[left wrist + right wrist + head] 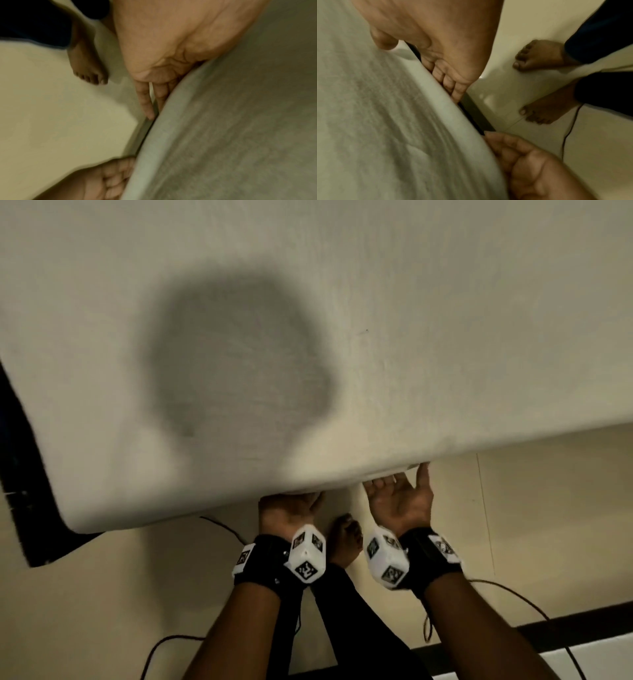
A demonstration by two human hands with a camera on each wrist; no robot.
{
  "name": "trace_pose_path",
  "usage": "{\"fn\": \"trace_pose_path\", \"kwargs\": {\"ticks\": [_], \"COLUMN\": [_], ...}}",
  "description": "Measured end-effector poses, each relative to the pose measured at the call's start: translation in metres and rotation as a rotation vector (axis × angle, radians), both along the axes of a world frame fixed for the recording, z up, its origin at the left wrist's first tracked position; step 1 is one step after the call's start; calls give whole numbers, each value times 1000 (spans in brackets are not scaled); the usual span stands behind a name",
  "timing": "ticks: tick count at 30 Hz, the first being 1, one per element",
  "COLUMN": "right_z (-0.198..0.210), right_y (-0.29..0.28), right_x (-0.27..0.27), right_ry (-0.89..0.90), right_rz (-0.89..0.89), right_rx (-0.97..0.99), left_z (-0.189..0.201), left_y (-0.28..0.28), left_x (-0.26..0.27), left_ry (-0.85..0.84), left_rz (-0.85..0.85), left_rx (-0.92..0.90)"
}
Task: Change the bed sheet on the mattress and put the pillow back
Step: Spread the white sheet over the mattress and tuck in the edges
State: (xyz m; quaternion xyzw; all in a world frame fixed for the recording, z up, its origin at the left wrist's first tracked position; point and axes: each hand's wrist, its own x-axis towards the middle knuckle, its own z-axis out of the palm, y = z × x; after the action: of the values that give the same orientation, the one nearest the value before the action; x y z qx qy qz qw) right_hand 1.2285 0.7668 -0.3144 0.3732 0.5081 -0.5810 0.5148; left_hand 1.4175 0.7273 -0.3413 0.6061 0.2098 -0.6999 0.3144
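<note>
A white sheet [342, 320] covers the mattress and fills most of the head view. Both hands are at its near edge, palms up. My left hand [291, 503] has its straight fingers [146, 98] slid in under the sheeted edge [171, 121]. A little to the right, my right hand [397, 491] does the same, fingers [448, 83] pushed between the edge [436, 86] and the dark bed frame [476, 115]. Its thumb lies up against the side. Neither hand grips anything. No pillow is in view.
I stand barefoot on pale floor tiles [548, 508], one foot [346, 539] between my wrists. Thin black cables [222, 527] trail over the floor near my feet. The dark frame [20, 474] shows past the mattress's left corner. A black strip [565, 628] runs at lower right.
</note>
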Motion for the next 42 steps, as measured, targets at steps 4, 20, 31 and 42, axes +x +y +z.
{"fn": "trace_pose_path", "kwargs": {"ticks": [4,20,31,42], "right_z": [19,21,-13,-11], "right_y": [39,-22,-33,-28], "right_x": [25,193,188,176], "right_ry": [-48,229,351,181], "right_rz": [237,357,8,66], "right_rx": [20,211,299,220], "left_z": [33,48,14,10], "left_y": [17,-38,-46,-38], "left_x": [52,231,241,241], "left_ry": [-22,-290,-45,8], "left_rz": [-413,-189,164,71], "left_rx": [8,15,82,-5]}}
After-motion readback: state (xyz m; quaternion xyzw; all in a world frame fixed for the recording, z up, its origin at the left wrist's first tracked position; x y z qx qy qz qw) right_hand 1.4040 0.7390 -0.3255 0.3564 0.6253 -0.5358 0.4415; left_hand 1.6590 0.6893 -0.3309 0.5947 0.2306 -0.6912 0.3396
